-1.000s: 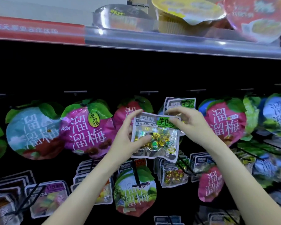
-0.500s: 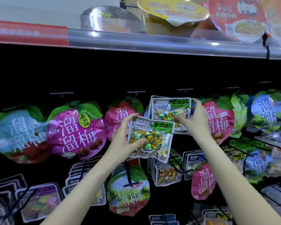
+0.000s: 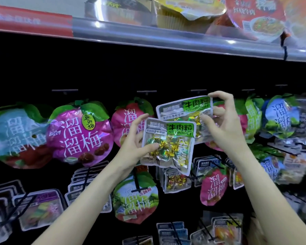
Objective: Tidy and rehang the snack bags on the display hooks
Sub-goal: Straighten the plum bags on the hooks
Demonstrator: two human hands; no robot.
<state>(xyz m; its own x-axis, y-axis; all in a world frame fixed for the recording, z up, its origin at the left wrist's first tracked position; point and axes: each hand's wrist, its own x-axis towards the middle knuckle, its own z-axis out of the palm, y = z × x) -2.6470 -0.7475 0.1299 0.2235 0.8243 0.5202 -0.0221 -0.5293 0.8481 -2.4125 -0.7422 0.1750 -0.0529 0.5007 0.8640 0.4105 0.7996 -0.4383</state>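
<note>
Your left hand (image 3: 132, 144) is grasping a clear snack bag (image 3: 168, 147) with a green label, full of gold and green wrapped candies. Your thumb presses on the front of the bag and your fingers go behind its left edge. This bag sits near the middle of the view, tilted a little, in front of the dark display wall.

Your right hand (image 3: 219, 124) is pinching a second clear bag (image 3: 184, 112) of the same kind. It grips the bag's top right corner and right side. This bag is at about 1 o'clock from the first one, partly behind it, and the two overlap.

At 9 o'clock from your left hand hangs a big pink plum bag (image 3: 79, 135), and further out the same way a blue plum bag (image 3: 16, 137). At 6 o'clock hangs a green plum bag (image 3: 136, 198). At 3 o'clock from your right hand is a green and blue bunch of bags, blurry. Above everything, at 12 o'clock, is a shelf (image 3: 148, 34) with noodle bowls (image 3: 189, 7) on top.
</note>
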